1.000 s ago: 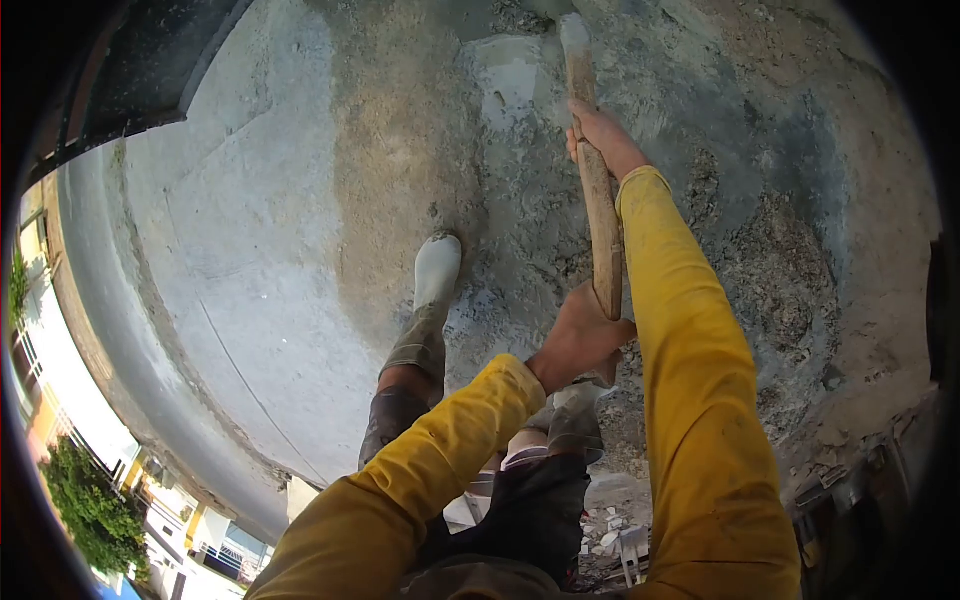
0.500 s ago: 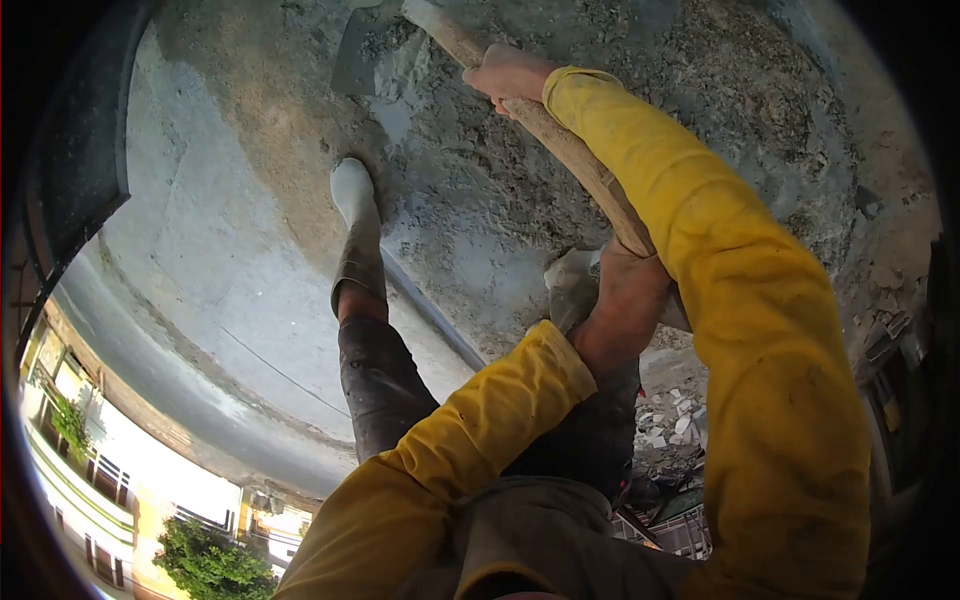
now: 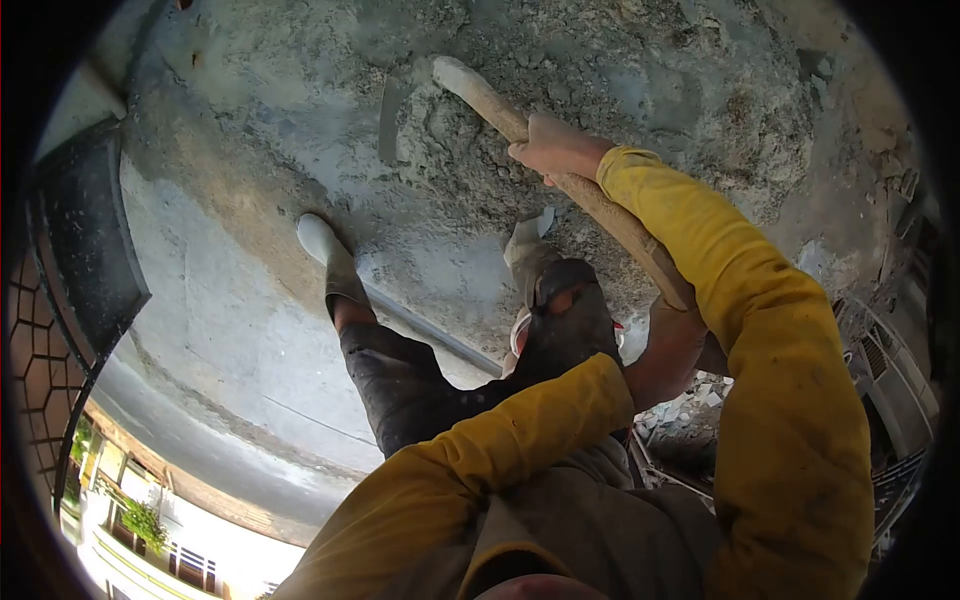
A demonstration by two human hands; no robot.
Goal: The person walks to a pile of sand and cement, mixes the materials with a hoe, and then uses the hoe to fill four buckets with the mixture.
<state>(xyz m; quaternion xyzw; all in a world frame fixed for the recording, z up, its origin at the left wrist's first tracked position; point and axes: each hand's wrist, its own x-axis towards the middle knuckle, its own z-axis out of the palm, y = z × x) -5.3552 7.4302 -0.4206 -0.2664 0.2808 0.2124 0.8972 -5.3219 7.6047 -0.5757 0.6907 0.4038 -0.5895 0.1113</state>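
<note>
A long wooden hoe handle (image 3: 615, 222) runs diagonally in front of me, its far end coated in grey cement. My right hand (image 3: 562, 146) wraps around it at mid-length. Closer to my body, my left hand (image 3: 668, 352) grips the near part, my left arm crossing over my lap. Beyond the hands, the hoe's flat grey blade (image 3: 390, 120) stands in wet mortar (image 3: 455, 145), its lower part hidden by the mix. Both of my sleeves are yellow.
My feet, in pale boots (image 3: 318, 238), stand apart at the mortar's edge. A grey pipe or bar (image 3: 430, 330) lies on the concrete between my legs. Broken rubble (image 3: 690, 410) lies at the right. A dark metal gate (image 3: 85, 240) stands at the left.
The hoe has come closer to my body, blade and both hands shifting down and rightward in view. My right knee now shows bent, and the view itself has tilted.
</note>
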